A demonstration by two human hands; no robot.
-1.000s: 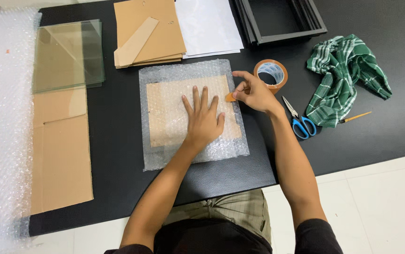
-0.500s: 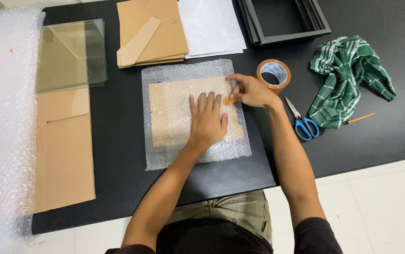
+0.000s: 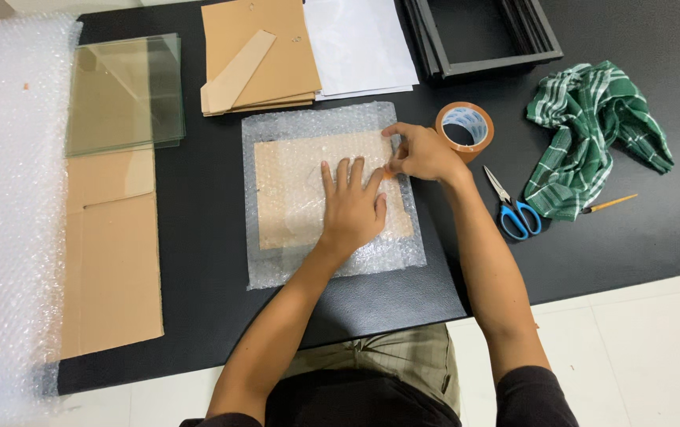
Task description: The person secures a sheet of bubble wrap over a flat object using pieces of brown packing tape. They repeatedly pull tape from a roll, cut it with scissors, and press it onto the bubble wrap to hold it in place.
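Left hand (image 3: 353, 207) flat, fingers spread, pinning bubble-wrapped board (image 3: 328, 194) at counter (image 3: 198, 237) centre so wrap stays put. Right hand (image 3: 423, 154) fingers pinched on tape end; tape roll (image 3: 464, 126) beside.

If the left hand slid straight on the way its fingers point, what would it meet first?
The left hand points up the bubble-wrapped board; past its far edge, probably the white paper sheets, though height is unclear.

Matt black table (image 3: 609, 253), clear bubble wrap (image 3: 332, 126) over brown cardboard (image 3: 300, 198), glossy tape roll (image 3: 464, 125), checked green cloth (image 3: 593, 134)
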